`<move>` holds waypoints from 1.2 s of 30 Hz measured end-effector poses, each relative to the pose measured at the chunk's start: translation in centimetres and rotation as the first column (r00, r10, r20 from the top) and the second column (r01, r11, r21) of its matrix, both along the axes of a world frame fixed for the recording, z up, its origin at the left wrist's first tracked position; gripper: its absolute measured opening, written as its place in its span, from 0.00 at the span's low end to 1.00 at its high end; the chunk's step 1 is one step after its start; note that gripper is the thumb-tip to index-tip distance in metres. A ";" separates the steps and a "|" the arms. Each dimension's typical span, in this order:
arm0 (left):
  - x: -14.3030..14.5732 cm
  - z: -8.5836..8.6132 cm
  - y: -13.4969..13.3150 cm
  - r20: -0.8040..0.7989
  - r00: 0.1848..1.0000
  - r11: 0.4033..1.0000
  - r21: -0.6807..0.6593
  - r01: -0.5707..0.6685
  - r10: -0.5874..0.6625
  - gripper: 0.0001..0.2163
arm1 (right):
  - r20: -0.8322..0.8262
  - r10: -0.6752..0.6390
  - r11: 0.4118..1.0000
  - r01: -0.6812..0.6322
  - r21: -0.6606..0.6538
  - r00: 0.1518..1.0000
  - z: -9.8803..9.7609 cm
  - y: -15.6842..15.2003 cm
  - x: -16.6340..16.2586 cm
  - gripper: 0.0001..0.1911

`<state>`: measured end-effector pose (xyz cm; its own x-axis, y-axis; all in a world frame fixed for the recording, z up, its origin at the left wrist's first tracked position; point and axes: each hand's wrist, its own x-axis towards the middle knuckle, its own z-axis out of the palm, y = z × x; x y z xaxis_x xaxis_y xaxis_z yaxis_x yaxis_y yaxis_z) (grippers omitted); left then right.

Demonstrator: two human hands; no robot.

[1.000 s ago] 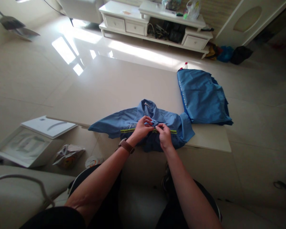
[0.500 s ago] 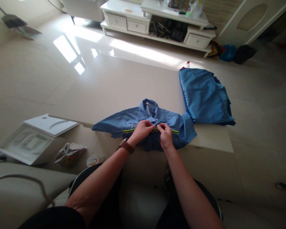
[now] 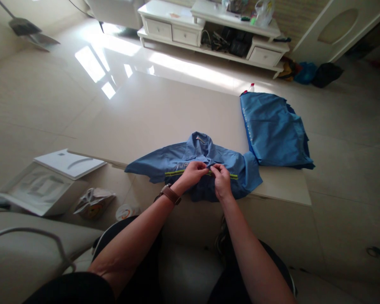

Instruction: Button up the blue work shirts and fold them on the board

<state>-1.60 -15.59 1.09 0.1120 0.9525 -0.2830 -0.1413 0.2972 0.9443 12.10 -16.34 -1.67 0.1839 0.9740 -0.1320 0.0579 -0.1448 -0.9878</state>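
A blue collared shirt (image 3: pixel 231 160) with a yellow-green stripe across the chest lies at the near edge of the white table (image 3: pixel 177 105), its lower part hanging over the edge. My left hand (image 3: pixel 192 174), with a brown-strapped watch on the wrist, pinches the shirt's front just below the collar. Close beside it, my right hand (image 3: pixel 222 180) pinches the other side of the front opening. The fingertips of both hands nearly meet at the stripe, and whatever small part lies between them is hidden. Folded blue garments (image 3: pixel 274 128) form a stack right of the shirt.
A small bottle with a red cap (image 3: pixel 252 87) stands behind the stack. An open white box (image 3: pixel 53 185), a plastic bag (image 3: pixel 94 203) and a white tub (image 3: pixel 126 212) are on the floor at left. Farther back stand a white cabinet (image 3: pixel 158 28) and a dustpan (image 3: pixel 43 41).
The view has shifted slightly, so everything sits a little farther right. Both hands stay pinched at the shirt front, and some pale lettering on the chest now shows beside my left hand.
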 end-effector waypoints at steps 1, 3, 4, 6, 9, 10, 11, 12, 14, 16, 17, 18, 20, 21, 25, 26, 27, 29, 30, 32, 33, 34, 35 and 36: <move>0.0 0.0 0.1 -0.002 1.000 1.000 0.015 0.005 -0.005 0.03 | -0.044 -0.002 1.000 0.002 -0.019 0.999 0.0 0.0 -0.1 0.16; 0.1 0.0 0.1 -0.015 1.000 0.999 0.037 0.019 -0.018 0.02 | -0.155 -0.011 0.998 0.001 -0.064 0.988 0.2 0.1 -0.2 0.16; 0.1 0.0 0.1 -0.027 0.999 0.998 0.047 0.029 -0.027 0.01 | -0.206 -0.012 0.996 -0.006 -0.086 0.978 0.3 0.1 -0.3 0.16; 0.1 -0.1 0.0 -0.065 0.997 0.997 0.068 0.047 -0.043 0.01 | -0.269 0.006 0.992 -0.040 -0.119 0.963 0.4 0.1 -0.3 0.16; 0.2 -0.3 0.0 -0.129 0.990 0.993 0.095 0.064 -0.051 0.01 | -0.255 0.035 0.989 -0.071 -0.132 0.966 0.3 0.1 0.0 0.17; 0.3 -0.4 0.0 -0.150 0.987 0.992 0.102 0.068 -0.052 0.01 | -0.237 0.033 0.989 -0.066 -0.131 0.971 0.2 0.1 0.1 0.18; 0.3 -0.4 0.0 -0.172 0.984 0.991 0.110 0.073 -0.053 0.02 | -0.222 0.023 0.990 -0.053 -0.129 0.975 0.0 0.2 0.2 0.18; 0.4 -0.4 0.1 -0.199 0.978 0.990 0.118 0.081 -0.057 0.02 | -0.208 0.008 0.991 -0.035 -0.126 0.978 -0.2 0.2 0.3 0.18; 0.2 -0.4 0.2 -0.265 0.962 0.985 0.139 0.100 -0.060 0.03 | -0.163 -0.026 0.993 0.007 -0.116 0.986 -0.7 0.2 0.5 0.18; -0.4 -0.3 0.4 -0.345 0.937 0.982 0.155 0.109 -0.050 0.04 | -0.071 -0.047 0.995 0.041 -0.093 0.996 -1.2 0.1 0.6 0.18; -0.9 -0.3 0.5 -0.393 0.919 0.982 0.159 0.102 -0.032 0.04 | -0.007 -0.048 0.996 0.047 -0.075 0.999 -1.4 0.1 0.7 0.17; -1.7 -0.3 0.6 -0.454 0.891 0.983 0.157 0.091 -0.010 0.05 | 0.064 -0.041 0.998 0.045 -0.051 0.997 -1.7 0.0 0.8 0.16; -3.7 -0.4 0.9 -0.612 0.790 0.990 0.123 0.066 0.023 0.08 | 0.209 -0.016 1.000 0.015 0.009 0.978 -2.2 0.0 1.0 0.13; -4.9 -0.5 1.1 -0.692 0.722 0.994 0.092 0.053 0.025 0.12 | 0.276 -0.005 0.999 -0.006 0.040 0.961 -2.5 0.0 1.2 0.12; -9.6 -1.2 1.8 -0.853 0.519 0.999 -0.048 0.024 -0.054 0.22 | 0.414 0.018 0.996 -0.053 0.073 0.910 -3.6 0.6 2.5 0.09; -10.5 -1.4 2.0 -0.862 0.503 0.998 -0.062 0.023 -0.065 0.23 | 0.420 0.020 0.996 -0.053 0.068 0.907 -3.8 0.8 3.0 0.09; -11.3 -1.7 2.2 -0.868 0.493 0.998 -0.067 0.019 -0.068 0.25 | 0.432 0.019 0.997 -0.052 0.065 0.902 -4.0 1.1 3.7 0.08; -12.4 -2.1 2.5 -0.880 0.472 0.998 -0.061 -0.014 -0.047 0.28 | 0.496 -0.001 0.996 -0.043 0.077 0.869 -4.0 1.7 5.1 0.07; -12.8 -2.3 2.7 -0.888 0.458 0.998 -0.058 -0.040 -0.033 0.30 | 0.552 -0.021 0.995 -0.036 0.092 0.834 -3.9 1.9 5.9 0.06; -13.4 -2.8 3.0 -0.904 0.426 0.994 -0.068 -0.081 -0.027 0.30 | 0.679 -0.065 0.992 -0.029 0.126 0.731 -3.6 2.2 7.5 0.09; -13.5 -3.0 3.1 -0.912 0.410 0.993 -0.077 -0.090 -0.033 0.28 | 0.733 -0.081 0.990 -0.033 0.141 0.676 -3.5 2.3 8.2 0.12; -13.7 -3.3 3.1 -0.918 0.394 0.992 -0.086 -0.091 -0.044 0.26 | 0.774 -0.087 0.988 -0.043 0.146 0.627 -3.4 2.3 8.8 0.14; -13.8 -3.5 3.2 -0.924 0.377 0.992 -0.095 -0.087 -0.055 0.23 | 0.802 -0.082 0.988 -0.056 0.142 0.592 -3.4 2.3 9.3 0.17; -13.9 -3.6 3.2 -0.931 0.360 0.991 -0.103 -0.082 -0.066 0.21 | 0.819 -0.066 0.989 -0.069 0.128 0.570 -3.5 2.2 9.7 0.20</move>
